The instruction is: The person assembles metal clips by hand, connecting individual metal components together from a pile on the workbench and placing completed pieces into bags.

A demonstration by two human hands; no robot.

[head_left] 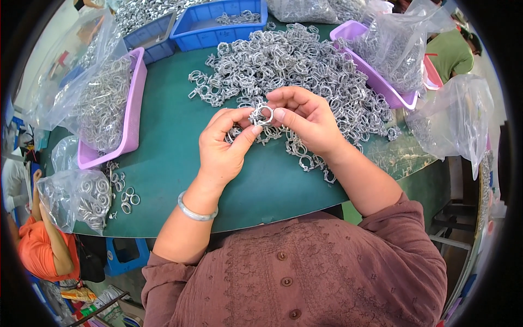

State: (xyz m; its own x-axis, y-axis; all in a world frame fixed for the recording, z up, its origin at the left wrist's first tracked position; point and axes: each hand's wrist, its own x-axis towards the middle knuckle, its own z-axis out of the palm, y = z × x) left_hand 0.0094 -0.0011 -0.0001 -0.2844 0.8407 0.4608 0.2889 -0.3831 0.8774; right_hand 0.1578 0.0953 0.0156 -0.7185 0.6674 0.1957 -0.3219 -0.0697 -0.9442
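Observation:
Between both hands, above the green tabletop, is a small grey metal ring piece (265, 114) with a round opening. My left hand (226, 141) pinches its left side between thumb and fingers, a jade-coloured bangle on that wrist. From the right, my right hand (310, 121) grips the ring's edge with thumb and forefinger, the other fingers curled. Just beyond and partly under the hands spreads a large heap of similar grey metal ring pieces (294, 60). Some loose pieces lie close below the right hand.
A purple basket (136, 103) with bagged metal parts stands left; another purple basket (376, 79) is right. Blue bins (212, 39) sit at the back. Loose rings (128, 200) and a plastic bag of spiral pieces (90, 201) lie front left. Other people are at both sides.

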